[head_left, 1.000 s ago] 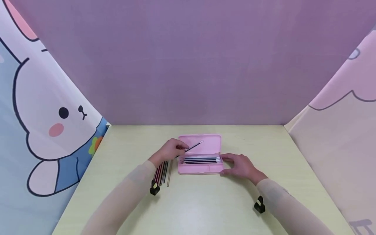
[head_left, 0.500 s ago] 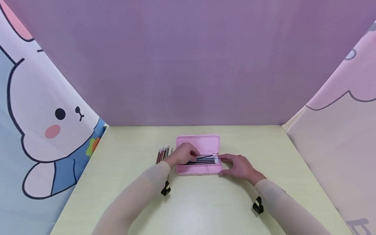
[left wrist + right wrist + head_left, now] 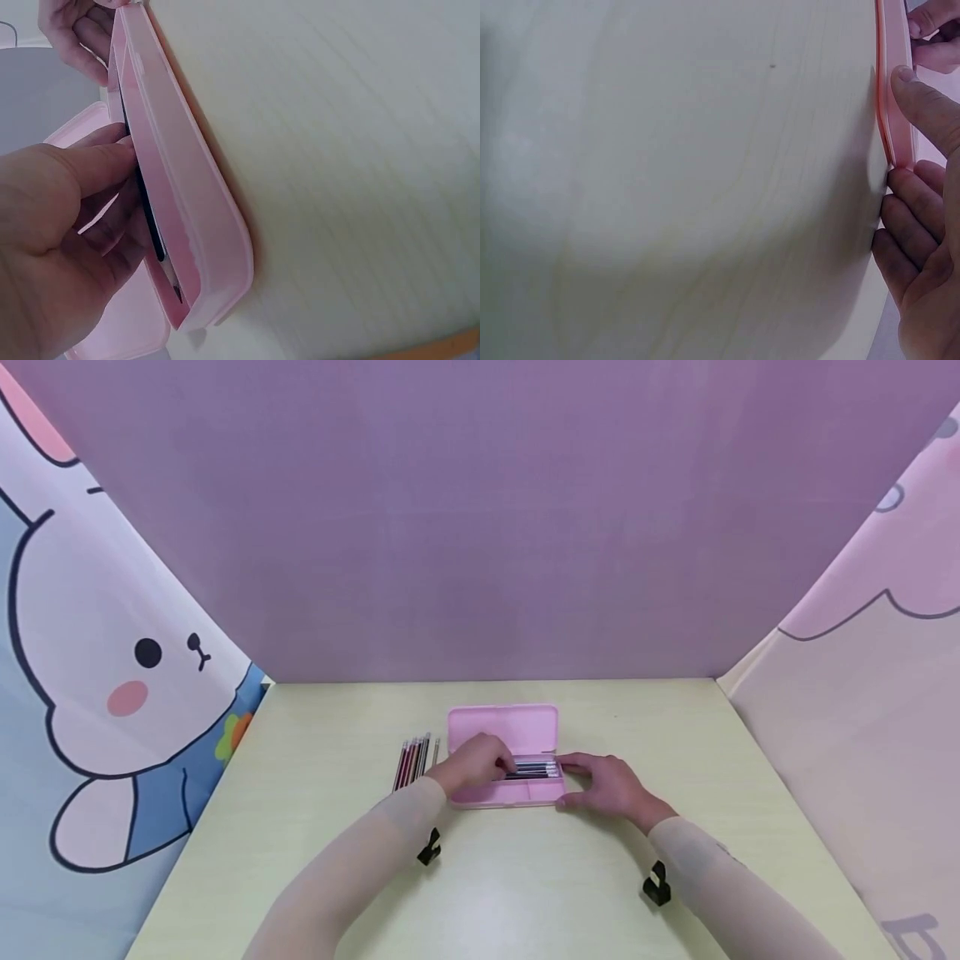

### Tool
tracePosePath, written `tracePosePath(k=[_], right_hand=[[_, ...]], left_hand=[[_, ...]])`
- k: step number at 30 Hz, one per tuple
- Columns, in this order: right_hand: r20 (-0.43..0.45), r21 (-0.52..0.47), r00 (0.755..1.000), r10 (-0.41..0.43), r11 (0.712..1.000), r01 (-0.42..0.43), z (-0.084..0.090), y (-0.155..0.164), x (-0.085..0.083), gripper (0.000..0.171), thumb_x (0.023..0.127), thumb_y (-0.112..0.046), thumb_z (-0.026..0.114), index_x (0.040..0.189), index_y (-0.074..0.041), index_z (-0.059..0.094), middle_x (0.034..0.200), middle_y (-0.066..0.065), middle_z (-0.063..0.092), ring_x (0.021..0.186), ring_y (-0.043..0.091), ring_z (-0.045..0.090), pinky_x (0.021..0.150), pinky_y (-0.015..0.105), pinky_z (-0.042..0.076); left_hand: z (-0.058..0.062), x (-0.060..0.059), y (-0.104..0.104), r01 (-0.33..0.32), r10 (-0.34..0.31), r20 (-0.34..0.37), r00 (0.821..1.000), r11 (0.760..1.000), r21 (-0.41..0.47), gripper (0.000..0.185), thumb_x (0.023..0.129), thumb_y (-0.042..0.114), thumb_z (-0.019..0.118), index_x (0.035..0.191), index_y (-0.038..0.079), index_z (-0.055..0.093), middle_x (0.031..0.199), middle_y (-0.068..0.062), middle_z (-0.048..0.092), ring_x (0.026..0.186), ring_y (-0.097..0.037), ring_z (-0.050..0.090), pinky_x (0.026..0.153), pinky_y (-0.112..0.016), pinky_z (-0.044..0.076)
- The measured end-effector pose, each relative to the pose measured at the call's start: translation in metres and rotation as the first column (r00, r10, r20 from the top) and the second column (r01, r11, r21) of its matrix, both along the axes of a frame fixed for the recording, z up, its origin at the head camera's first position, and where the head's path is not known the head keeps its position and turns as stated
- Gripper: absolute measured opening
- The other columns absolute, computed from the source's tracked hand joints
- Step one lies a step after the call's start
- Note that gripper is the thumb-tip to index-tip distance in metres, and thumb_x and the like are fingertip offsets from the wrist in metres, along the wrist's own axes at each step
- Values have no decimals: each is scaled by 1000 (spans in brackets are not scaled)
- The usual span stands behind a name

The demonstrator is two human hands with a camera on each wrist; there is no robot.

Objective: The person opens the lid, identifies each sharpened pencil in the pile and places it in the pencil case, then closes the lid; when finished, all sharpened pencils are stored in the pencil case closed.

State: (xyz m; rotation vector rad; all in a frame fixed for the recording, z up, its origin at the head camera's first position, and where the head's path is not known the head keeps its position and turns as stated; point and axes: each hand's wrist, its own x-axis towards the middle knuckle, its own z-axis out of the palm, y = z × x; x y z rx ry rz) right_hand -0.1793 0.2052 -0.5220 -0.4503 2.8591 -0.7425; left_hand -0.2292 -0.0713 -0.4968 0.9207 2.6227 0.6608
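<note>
An open pink pencil case [image 3: 504, 727] lies mid-table, lid flat behind the tray, with several dark pencils [image 3: 538, 769] in a row inside. My left hand [image 3: 475, 762] reaches into the tray's left part and pinches a dark pencil [image 3: 149, 217] low against the others; the left wrist view shows thumb and fingers curled round it inside the case [image 3: 184, 202]. My right hand [image 3: 602, 782] grips the case's right end, thumb on the rim and fingers under the edge [image 3: 897, 112]. Several red and dark loose pencils [image 3: 414, 759] lie on the table just left of the case.
The pale green table [image 3: 525, 885] is walled by a purple backdrop [image 3: 480, 527] behind, a rabbit-print curtain [image 3: 112, 677] at left and a pink curtain [image 3: 862, 693] at right. Black wrist mounts [image 3: 430, 850] sit on both forearms.
My left hand carried a pencil from above the lid down into the tray and now holds it among the others. The right hand stayed on the case's right end.
</note>
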Motion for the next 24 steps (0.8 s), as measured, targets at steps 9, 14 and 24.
tracePosePath(k=[9,14,24], right_hand=[[7,-6,1000,-5,1000,5,1,-1,1,80,72,-57,88,143,-30,60,141,0,65,135,35,57,116,64,35],[5,-7,1000,-5,1000,5,2,-1,1,79,73,-55,88,143,-30,61,140,-1,66,135,34,57,116,63,35],[-2,-1,1000,-8,1000,8,1,-2,1,79,72,-54,89,142,-30,61,139,-2,67,135,33,57,116,62,36]], left_hand=[[-2,1,-3,2,-2,13,1000,1000,-7,19,94,3,71,106,13,81,108,0,78,112,-18,70,103,-31,53],[-1,2,-8,-5,5,14,1000,999,32,20,94,5,71,111,12,80,112,-1,78,114,-19,69,105,-34,52],[2,5,-35,-108,67,170,983,963,248,34,89,11,80,123,8,75,107,-1,76,97,-12,67,92,-30,56]])
